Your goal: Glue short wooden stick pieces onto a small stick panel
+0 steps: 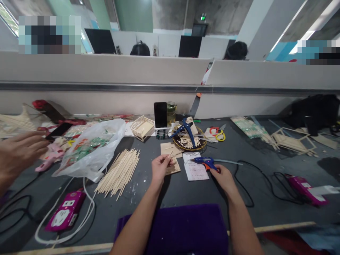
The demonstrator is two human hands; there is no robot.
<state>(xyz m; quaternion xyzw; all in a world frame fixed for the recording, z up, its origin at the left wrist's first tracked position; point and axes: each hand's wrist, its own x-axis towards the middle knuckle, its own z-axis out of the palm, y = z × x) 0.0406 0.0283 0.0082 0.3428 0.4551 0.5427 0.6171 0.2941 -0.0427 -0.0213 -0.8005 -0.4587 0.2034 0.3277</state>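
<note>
My left hand point(159, 168) is closed in a pinch on a short wooden stick point(171, 153). Just beyond those fingers, a small panel of wooden sticks point(174, 167) lies on the table, partly hidden by the hand. My right hand point(222, 176) grips a blue and orange glue gun point(205, 162) by its handle. The gun's nozzle points left, over a white paper with writing point(197, 172), and a clear glue stick point(231, 162) sticks out behind it. A flat wooden board point(166, 149) lies behind the panel.
Loose wooden sticks point(119, 171) lie left of my hands. Behind are a basket point(201, 145) with blue cutters point(189, 131), scissors point(219, 134) and a phone point(160, 115). Another person's hand point(23, 150) reaches in from the left, near a plastic bag point(90, 148). A cord point(261, 179) runs right.
</note>
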